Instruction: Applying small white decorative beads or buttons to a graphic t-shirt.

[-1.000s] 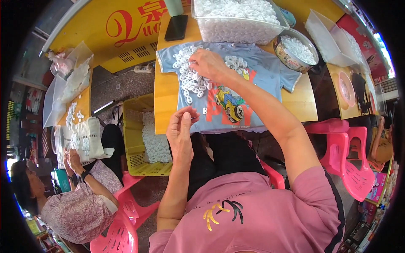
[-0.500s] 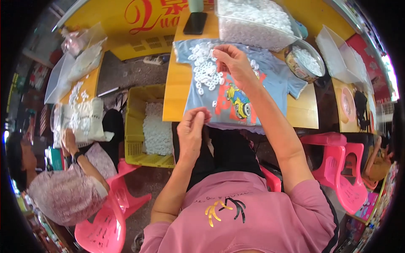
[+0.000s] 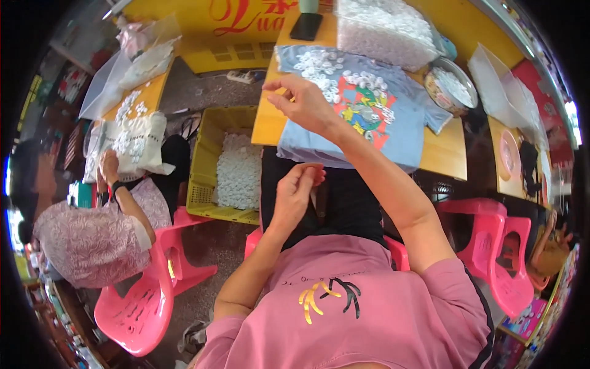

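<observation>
A blue-grey T-shirt with a cartoon print lies spread on the wooden table. Small white oval pieces with holes are heaped on its far part, and more sit around the print. My right hand hovers over the shirt's left side, thumb and fingers apart, with nothing visible between them. Just off the shirt's near edge, my left hand is closed in a pinch with fingertips together. What it holds, if anything, I cannot make out.
A clear bin of white pieces stands at the back, with a round tin to its right. A phone lies at the far edge. A yellow crate sits at left, near a seated co-worker.
My right hand has swung left, away from the heap, and its fingers have parted from a pinch on a white piece. My left hand stays pinched near the table edge. The view has shifted.
</observation>
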A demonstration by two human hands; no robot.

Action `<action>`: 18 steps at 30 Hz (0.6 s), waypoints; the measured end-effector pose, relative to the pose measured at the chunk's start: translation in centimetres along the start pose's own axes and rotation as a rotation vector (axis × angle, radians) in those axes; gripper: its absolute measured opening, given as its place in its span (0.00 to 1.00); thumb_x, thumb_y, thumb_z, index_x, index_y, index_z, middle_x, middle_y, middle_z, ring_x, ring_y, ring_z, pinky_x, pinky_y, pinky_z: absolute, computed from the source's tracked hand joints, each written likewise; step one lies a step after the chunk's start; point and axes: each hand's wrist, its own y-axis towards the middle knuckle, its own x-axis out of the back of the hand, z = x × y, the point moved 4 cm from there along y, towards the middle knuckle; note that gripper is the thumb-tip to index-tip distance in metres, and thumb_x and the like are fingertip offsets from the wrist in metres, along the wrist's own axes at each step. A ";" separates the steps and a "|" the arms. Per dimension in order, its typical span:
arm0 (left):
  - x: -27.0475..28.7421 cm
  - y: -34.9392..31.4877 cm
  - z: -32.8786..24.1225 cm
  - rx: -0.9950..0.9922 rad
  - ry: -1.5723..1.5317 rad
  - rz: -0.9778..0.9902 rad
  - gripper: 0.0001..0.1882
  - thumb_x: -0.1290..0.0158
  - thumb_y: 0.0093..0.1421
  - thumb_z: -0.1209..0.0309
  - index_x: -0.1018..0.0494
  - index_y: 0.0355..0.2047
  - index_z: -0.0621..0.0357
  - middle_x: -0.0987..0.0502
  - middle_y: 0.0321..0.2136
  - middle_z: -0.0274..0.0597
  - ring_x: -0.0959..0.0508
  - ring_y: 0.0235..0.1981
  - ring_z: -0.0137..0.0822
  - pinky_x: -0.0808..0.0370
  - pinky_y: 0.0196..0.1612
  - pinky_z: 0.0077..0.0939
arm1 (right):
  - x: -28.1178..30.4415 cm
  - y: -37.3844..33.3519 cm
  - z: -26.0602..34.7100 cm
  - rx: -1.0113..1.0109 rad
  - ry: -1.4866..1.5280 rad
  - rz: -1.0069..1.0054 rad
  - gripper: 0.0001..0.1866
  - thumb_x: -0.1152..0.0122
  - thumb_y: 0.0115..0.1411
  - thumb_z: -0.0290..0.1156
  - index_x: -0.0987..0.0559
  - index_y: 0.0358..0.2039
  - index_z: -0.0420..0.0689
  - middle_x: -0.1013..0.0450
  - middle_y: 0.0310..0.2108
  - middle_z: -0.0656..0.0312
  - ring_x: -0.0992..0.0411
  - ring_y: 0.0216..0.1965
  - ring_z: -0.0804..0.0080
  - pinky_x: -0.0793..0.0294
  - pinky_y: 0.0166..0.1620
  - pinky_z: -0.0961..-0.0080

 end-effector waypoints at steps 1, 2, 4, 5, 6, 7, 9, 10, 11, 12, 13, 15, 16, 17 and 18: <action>0.1 -0.1 0.0 0.005 0.006 -0.001 0.15 0.59 0.70 0.69 0.28 0.46 0.69 0.22 0.36 0.43 0.23 0.38 0.29 0.26 0.46 0.24 | 0.3 -1.0 -0.5 -0.141 0.026 0.042 0.11 0.39 0.59 0.32 0.20 0.40 0.40 0.24 0.31 0.59 0.28 0.26 0.77 0.27 0.31 0.77; 0.0 0.0 -0.2 0.000 0.047 0.026 0.17 0.59 0.71 0.67 0.28 0.47 0.68 0.22 0.36 0.43 0.23 0.38 0.30 0.26 0.46 0.24 | 1.2 -1.9 -1.1 -0.146 0.011 0.015 0.11 0.39 0.59 0.32 0.20 0.40 0.40 0.24 0.31 0.59 0.28 0.26 0.77 0.27 0.31 0.77; -0.5 0.3 -0.5 -0.022 0.069 0.074 0.18 0.60 0.71 0.65 0.28 0.47 0.68 0.22 0.37 0.44 0.23 0.38 0.30 0.26 0.46 0.24 | 2.5 -4.4 -3.4 -0.102 -0.037 0.011 0.10 0.41 0.60 0.31 0.20 0.40 0.40 0.24 0.29 0.60 0.28 0.25 0.76 0.28 0.30 0.78; -0.5 0.4 -0.5 -0.028 0.071 0.080 0.18 0.59 0.71 0.65 0.28 0.48 0.68 0.22 0.37 0.44 0.23 0.38 0.30 0.26 0.46 0.24 | 3.2 -5.7 -3.4 -0.054 -0.047 -0.018 0.09 0.41 0.60 0.29 0.20 0.39 0.40 0.24 0.29 0.60 0.28 0.25 0.76 0.29 0.29 0.78; -0.4 0.5 -0.5 -0.034 0.073 0.086 0.19 0.59 0.71 0.64 0.28 0.48 0.68 0.22 0.37 0.44 0.23 0.38 0.30 0.26 0.46 0.24 | 4.2 -7.1 -3.6 -0.059 -0.055 -0.034 0.09 0.41 0.60 0.29 0.20 0.39 0.40 0.24 0.29 0.60 0.28 0.25 0.76 0.29 0.29 0.78; -0.4 0.6 -0.6 -0.037 0.082 0.092 0.18 0.58 0.71 0.65 0.27 0.47 0.68 0.22 0.37 0.43 0.23 0.38 0.30 0.26 0.46 0.24 | 5.4 -8.5 -3.1 -0.050 -0.115 -0.054 0.09 0.41 0.60 0.28 0.20 0.39 0.40 0.24 0.29 0.60 0.28 0.25 0.76 0.29 0.29 0.78; -0.7 0.8 -0.6 -0.042 0.112 0.118 0.17 0.57 0.70 0.65 0.27 0.47 0.67 0.21 0.37 0.43 0.23 0.38 0.29 0.26 0.46 0.24 | 7.7 -11.0 -3.0 -0.017 -0.170 -0.136 0.07 0.41 0.60 0.26 0.20 0.38 0.39 0.24 0.29 0.60 0.29 0.25 0.75 0.31 0.28 0.78; -0.9 1.0 -0.6 -0.048 0.141 0.122 0.16 0.57 0.70 0.66 0.26 0.46 0.67 0.21 0.37 0.43 0.23 0.38 0.29 0.26 0.46 0.23 | 8.9 -12.1 -3.1 -0.022 -0.180 -0.153 0.07 0.41 0.60 0.26 0.20 0.38 0.39 0.24 0.29 0.60 0.29 0.25 0.75 0.31 0.28 0.78; -0.9 1.1 -0.6 -0.053 0.135 0.130 0.15 0.55 0.69 0.68 0.26 0.46 0.66 0.21 0.37 0.43 0.23 0.38 0.29 0.26 0.45 0.23 | 10.2 -13.2 -3.1 -0.002 -0.225 -0.223 0.07 0.41 0.60 0.25 0.20 0.38 0.39 0.24 0.29 0.60 0.29 0.25 0.76 0.31 0.28 0.78; -1.0 1.2 -0.5 -0.053 0.138 0.143 0.15 0.55 0.69 0.68 0.26 0.46 0.66 0.21 0.37 0.43 0.23 0.38 0.29 0.26 0.45 0.23 | 11.5 -14.2 -3.1 0.018 -0.269 -0.292 0.07 0.41 0.60 0.25 0.20 0.38 0.39 0.25 0.29 0.60 0.30 0.25 0.76 0.32 0.28 0.79; -1.2 1.2 -0.4 -0.047 0.136 0.153 0.14 0.55 0.69 0.69 0.26 0.46 0.67 0.21 0.37 0.42 0.23 0.38 0.28 0.26 0.44 0.22 | 12.8 -15.1 -3.3 0.013 -0.276 -0.305 0.07 0.41 0.60 0.25 0.20 0.38 0.39 0.25 0.29 0.60 0.30 0.25 0.76 0.32 0.28 0.79; -1.6 1.3 -0.5 -0.029 0.123 0.170 0.13 0.54 0.68 0.71 0.26 0.45 0.67 0.22 0.36 0.40 0.24 0.37 0.26 0.26 0.43 0.20 | 15.6 -16.4 -4.1 -0.052 -0.373 -0.379 0.07 0.41 0.60 0.24 0.20 0.38 0.39 0.25 0.28 0.60 0.30 0.25 0.77 0.32 0.28 0.79; -1.8 1.3 -0.4 -0.029 0.125 0.182 0.13 0.54 0.68 0.71 0.26 0.45 0.67 0.22 0.36 0.40 0.24 0.37 0.26 0.26 0.43 0.20 | 16.7 -16.9 -4.4 -0.056 -0.377 -0.389 0.07 0.41 0.60 0.24 0.20 0.38 0.39 0.25 0.28 0.60 0.30 0.25 0.77 0.32 0.28 0.79; -1.9 1.3 -0.3 -0.024 0.138 0.192 0.13 0.54 0.68 0.71 0.26 0.45 0.68 0.22 0.36 0.40 0.24 0.37 0.26 0.27 0.43 0.20 | 17.8 -17.2 -4.8 -0.091 -0.405 -0.412 0.07 0.41 0.60 0.25 0.20 0.38 0.39 0.24 0.29 0.60 0.30 0.25 0.78 0.32 0.29 0.80; -2.1 1.4 -0.3 -0.018 0.150 0.201 0.12 0.54 0.68 0.71 0.26 0.45 0.68 0.22 0.36 0.40 0.24 0.37 0.26 0.27 0.43 0.20 | 18.7 -17.5 -5.3 -0.126 -0.432 -0.434 0.07 0.41 0.60 0.25 0.20 0.38 0.38 0.24 0.30 0.60 0.30 0.26 0.78 0.31 0.29 0.80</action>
